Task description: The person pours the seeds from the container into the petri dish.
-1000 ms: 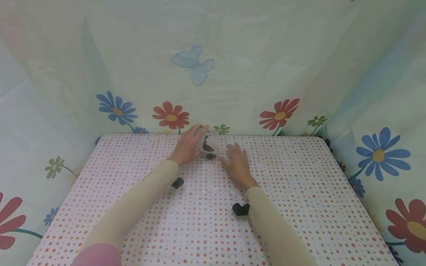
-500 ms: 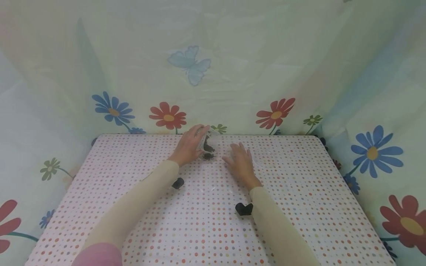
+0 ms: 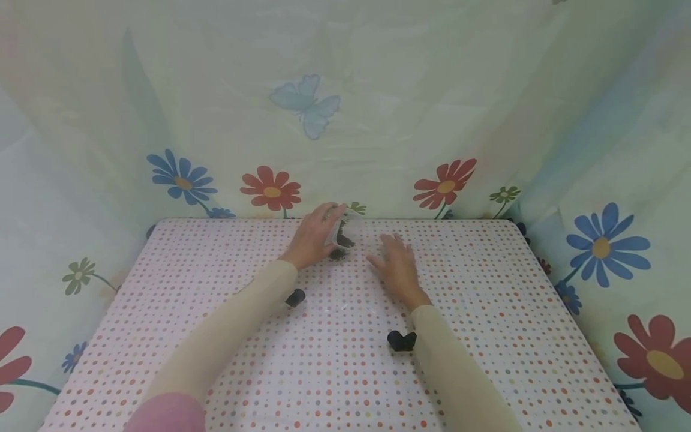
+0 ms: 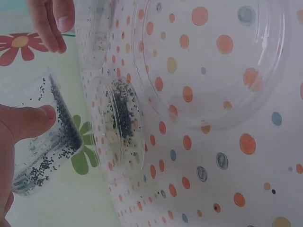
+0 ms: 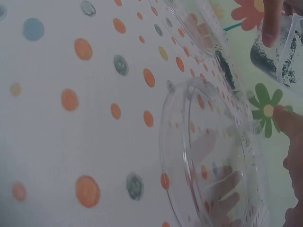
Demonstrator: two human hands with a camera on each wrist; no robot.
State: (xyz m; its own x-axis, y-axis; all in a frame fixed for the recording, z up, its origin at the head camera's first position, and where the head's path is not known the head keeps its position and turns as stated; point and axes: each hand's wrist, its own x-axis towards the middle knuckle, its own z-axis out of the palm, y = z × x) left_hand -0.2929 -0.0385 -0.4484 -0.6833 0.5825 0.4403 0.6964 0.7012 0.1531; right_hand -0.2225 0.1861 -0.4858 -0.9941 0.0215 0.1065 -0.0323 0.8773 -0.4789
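My left hand (image 3: 313, 237) grips a clear plastic cup (image 4: 40, 165), tilted on its side, with fine black granules clinging along its wall. Just below the cup's mouth, a shallow clear round dish (image 4: 118, 127) on the table holds a small heap of the same black granules. My right hand (image 3: 399, 270) hovers to the right of that dish, fingers loosely spread, holding nothing. Beneath the right hand, another clear round dish (image 5: 213, 151) shows faint reflections of its fingers. A larger-looking clear dish (image 4: 208, 124) lies nearer in the left wrist view.
A white cloth with coloured dots covers the table (image 3: 335, 372). A flowered curtain (image 3: 372, 108) hangs right behind its far edge. A few stray granules dot the cloth. Small black pieces (image 3: 402, 341) sit by the wrists.
My right hand has drawn a little to the right, away from the granule dish. The left hand with the tilted cup has shifted slightly to the right. The head view has turned slightly.
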